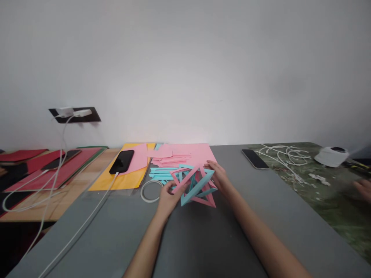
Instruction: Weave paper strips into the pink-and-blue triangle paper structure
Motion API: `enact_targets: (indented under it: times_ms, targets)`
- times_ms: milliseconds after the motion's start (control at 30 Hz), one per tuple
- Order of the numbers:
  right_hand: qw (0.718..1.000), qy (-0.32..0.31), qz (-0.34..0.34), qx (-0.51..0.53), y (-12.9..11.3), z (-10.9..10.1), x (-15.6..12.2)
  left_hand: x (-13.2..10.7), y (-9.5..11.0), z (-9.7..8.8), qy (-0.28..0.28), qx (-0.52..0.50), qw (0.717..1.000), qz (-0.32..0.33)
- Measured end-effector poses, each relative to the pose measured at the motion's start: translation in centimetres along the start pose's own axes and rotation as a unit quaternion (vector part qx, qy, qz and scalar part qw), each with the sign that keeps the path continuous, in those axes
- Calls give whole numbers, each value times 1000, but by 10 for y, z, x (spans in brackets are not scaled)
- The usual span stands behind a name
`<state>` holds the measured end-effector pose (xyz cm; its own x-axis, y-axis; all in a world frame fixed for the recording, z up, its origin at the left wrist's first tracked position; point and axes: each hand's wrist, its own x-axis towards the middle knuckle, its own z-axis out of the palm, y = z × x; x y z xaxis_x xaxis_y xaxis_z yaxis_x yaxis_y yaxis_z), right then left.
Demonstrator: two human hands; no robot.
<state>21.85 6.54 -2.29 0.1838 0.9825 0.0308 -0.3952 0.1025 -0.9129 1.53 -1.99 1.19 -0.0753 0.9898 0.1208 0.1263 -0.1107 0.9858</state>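
Paper model (198, 188), an open star-like frame of interlocked pink and light-blue folded strips, sits between the two hands, near the middle of the grey table (116, 239). Whether its lower points touch the tabletop cannot be told.

Left hand (169, 197): fingers grasping a pink strip on the model's left side. Right hand (218, 175): fingers at the model's upper right corner, in apparent contact; partly hidden behind the paper, so cannot tell whether they grip or only steady it.

Just left of the left hand, a tape ring (142, 193) lies flat. Behind the model: loose blue strips (162, 170), then pink strips (176, 159) lying partly on a pink sheet (199, 152) by the wall.

Further left, a black phone (122, 161) rests on pink and yellow paper (106, 181), white cable (116, 175) plugged in. Right of the model and well apart, a second phone (255, 159) lies beside a green-patterned surface (333, 208) bearing white cords (286, 154). Another person's hand (363, 189), blurred, shows at the right edge.
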Motion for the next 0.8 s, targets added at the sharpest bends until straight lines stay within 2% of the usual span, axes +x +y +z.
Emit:
enact_targets:
  times_ms: [100, 167, 267, 367, 467, 633, 800]
  targets:
    - [1000, 6, -22, -8, -8, -2, -11, 0, -1, 1, 40, -9, 999, -13]
    - [998, -19, -47, -42, -17, -5, -24, 0, -2, 2, 54, -30, 998, -26]
    - [984, -75, -82, -137, -28, -9, -45, -2, -3, 6, 31, -62, 996, -57]
    - [974, -93, -106, -175, -34, -10, -58, -5, -4, 10, 1, -57, 996, -74]
    - [975, -89, -119, -166, -35, -9, -60, -7, -2, 12, -11, -42, 997, -65]
    - [976, -59, -133, -160, -32, -14, -51, -7, 4, 14, -26, -84, 996, -8]
    - [975, -29, -132, -176, -35, -21, -46, -8, 7, 14, -50, -117, 992, -4]
